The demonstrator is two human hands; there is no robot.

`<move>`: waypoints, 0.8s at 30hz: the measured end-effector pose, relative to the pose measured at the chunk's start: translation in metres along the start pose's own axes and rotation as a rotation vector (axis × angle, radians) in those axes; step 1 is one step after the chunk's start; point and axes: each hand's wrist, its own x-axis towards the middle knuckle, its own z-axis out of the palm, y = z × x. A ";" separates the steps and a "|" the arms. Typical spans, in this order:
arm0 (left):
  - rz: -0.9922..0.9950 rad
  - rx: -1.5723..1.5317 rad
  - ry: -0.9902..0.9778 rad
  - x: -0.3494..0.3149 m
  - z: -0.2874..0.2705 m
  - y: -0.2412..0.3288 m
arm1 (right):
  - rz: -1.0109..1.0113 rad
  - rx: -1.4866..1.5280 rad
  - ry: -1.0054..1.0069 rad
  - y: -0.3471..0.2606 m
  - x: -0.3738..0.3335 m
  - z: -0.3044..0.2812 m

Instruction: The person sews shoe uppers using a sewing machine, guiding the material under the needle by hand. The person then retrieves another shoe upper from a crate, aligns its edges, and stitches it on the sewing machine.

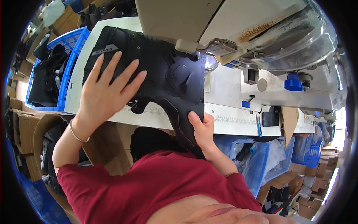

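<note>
Black workpiece (156,71) on the white bench (238,125), partly beneath the sewing machine (175,18), overhanging the near edge. Left hand (104,91) flat upon it, fingers spread; right hand (203,130) gripping its margin at that edge, thumb uppermost. Blue-handled snips (260,130) farther right; blue basket (48,108) beyond the bench's left edge.

L hand (103,98) palm-down, splayed & R hand (204,130) pinching.
</note>
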 end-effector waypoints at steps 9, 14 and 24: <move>0.106 -0.112 -0.157 0.043 0.025 -0.053 | 0.055 0.158 0.080 -0.030 0.036 0.026; 0.032 -0.350 -0.224 0.071 0.044 -0.076 | 0.025 0.264 0.014 -0.037 0.068 0.025; -0.080 -0.385 -0.291 0.080 0.058 -0.073 | 0.117 0.413 -0.072 -0.044 0.080 0.011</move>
